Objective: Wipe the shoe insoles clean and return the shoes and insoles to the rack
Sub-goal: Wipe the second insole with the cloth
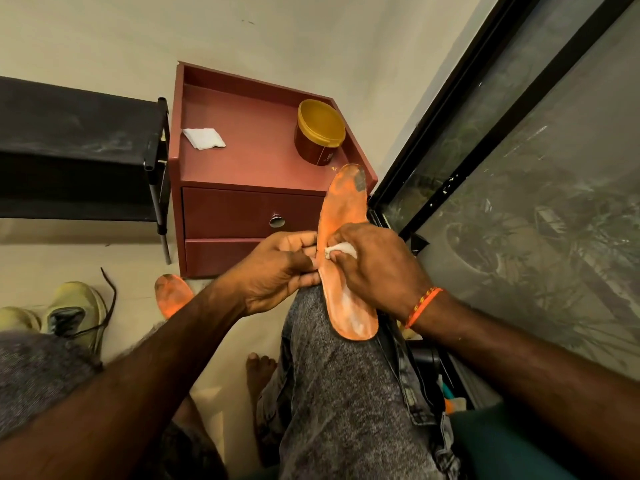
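Note:
An orange insole (341, 209) lies lengthwise on my right knee, its dirty toe end pointing at the red cabinet. My left hand (277, 271) grips its left edge at the middle. My right hand (374, 268) presses a small white wipe (341, 250) onto the insole's surface, fingers curled round the wipe. A second orange insole (171, 294) lies on the floor to the left of my knee. Two pale yellow shoes (74, 311) with a dark lace stand on the floor at the far left. The black shoe rack (79, 140) stands at the left.
A red cabinet (249, 157) with a drawer stands ahead, carrying a folded white tissue (204, 138) and a yellow-lidded jar (320, 131). A dark-framed glass door (519, 168) runs along the right. My bare foot (259, 368) rests on the floor.

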